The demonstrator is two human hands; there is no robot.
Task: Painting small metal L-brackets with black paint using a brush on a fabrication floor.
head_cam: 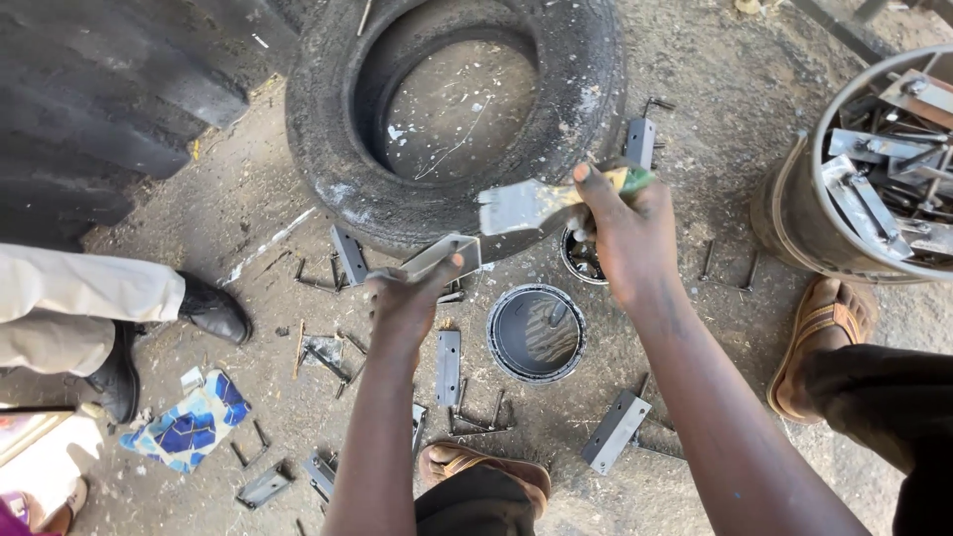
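Nearest the camera, two sandalled feet are resting on the dirt, one sandal (483, 467) at six o'clock and the other sandal (824, 333) at three o'clock. A painted metal bracket (615, 430) is lying just right of the near foot. Above it, the left hand (405, 303) is gripping a grey metal bracket (442, 254) with fingers curled tight around its lower end. The right hand (623, 230), at about one o'clock from the left, is closing firmly on a paintbrush (536, 201), whose grey bristles are pointing toward the held bracket and nearly touching it. Between the forearms, an open paint can (536, 333) is sitting on the ground. Farther off at twelve o'clock, a worn tyre (452, 119) is lying flat; at two o'clock, a drum (864, 169) is holding more brackets.
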